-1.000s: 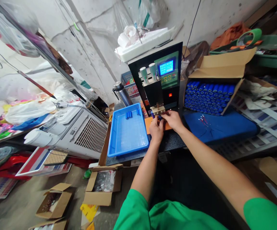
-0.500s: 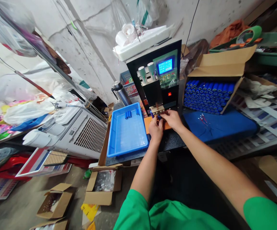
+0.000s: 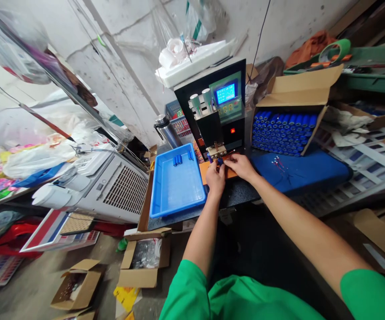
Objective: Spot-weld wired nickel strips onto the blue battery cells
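My left hand (image 3: 215, 178) is closed around a blue cylindrical battery cell (image 3: 220, 162), held low in front of the black spot welder (image 3: 214, 127). Just above the fingers are the machine's electrode pins and brass-coloured block (image 3: 216, 150). My right hand (image 3: 242, 167) reaches in from the right, fingertips pinched close to the cell; something thin and small is at them, too fine to make out. Both hands are over the orange plate (image 3: 204, 170). Left of them, a blue tray (image 3: 179, 195) holds several blue cells (image 3: 177, 160).
An open carton (image 3: 297, 91) packed with blue cells (image 3: 282, 133) stands right of the welder. Thin wire leads (image 3: 278, 163) lie on the blue surface (image 3: 326, 171) before it. A steel flask (image 3: 168, 131) stands behind the tray; cardboard boxes (image 3: 137, 278) sit on the floor.
The view has shifted slightly. Both hands remain at the welder, with the fingertips only slightly moved around the blue battery cell.
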A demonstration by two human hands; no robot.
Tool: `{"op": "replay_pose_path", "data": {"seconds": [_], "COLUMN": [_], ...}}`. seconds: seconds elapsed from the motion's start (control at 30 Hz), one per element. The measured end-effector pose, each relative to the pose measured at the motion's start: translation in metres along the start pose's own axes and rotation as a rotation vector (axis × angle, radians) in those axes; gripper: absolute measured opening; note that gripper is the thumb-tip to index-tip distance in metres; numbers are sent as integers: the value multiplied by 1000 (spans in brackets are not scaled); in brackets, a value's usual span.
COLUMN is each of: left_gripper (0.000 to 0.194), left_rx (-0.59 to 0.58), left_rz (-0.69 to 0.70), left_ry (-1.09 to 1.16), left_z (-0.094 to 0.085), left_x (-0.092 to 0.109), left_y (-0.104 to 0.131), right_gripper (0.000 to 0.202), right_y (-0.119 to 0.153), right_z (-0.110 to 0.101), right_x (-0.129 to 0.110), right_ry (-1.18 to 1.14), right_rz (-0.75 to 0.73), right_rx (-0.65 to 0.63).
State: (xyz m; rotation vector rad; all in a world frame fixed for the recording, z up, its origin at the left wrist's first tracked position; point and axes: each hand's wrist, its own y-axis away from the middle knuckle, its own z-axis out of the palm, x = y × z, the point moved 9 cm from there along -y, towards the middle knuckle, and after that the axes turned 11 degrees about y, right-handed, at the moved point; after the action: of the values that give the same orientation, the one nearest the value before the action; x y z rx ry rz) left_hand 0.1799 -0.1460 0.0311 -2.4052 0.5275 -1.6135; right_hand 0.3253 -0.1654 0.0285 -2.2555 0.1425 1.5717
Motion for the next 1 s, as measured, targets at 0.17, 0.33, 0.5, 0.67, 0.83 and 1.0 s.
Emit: {"op": "replay_pose_path", "data": {"seconds": [0.17,0.33,0.5,0.67,0.83,1.0], "left_gripper": [18,18,31,22,18,16], "left_rx": [5,-12,18,67,-161,-229], "left_rz": [-17,-27,-25,1,72,107], "left_ry": [8,40,210,151,-119,-327], "left_z": [-2,-2,-10,-32,-19,-7], "left_x": [1,4,4,1,6,14], "left_y": [0,-1,1,17,29,27], "right_gripper": [40,45,45,44,38,38], "right_y": [3,3,2,2,3,2], "right_z": [-2,-1,1,3,4,2], "right_x": [2,6,8,11,16,16], "right_ry": [16,-69,-106,-147,-179,-172], "right_rz": [0,42,82,133,190,205], "right_rx": [4,-32,-39,-44,-47,-39]}}
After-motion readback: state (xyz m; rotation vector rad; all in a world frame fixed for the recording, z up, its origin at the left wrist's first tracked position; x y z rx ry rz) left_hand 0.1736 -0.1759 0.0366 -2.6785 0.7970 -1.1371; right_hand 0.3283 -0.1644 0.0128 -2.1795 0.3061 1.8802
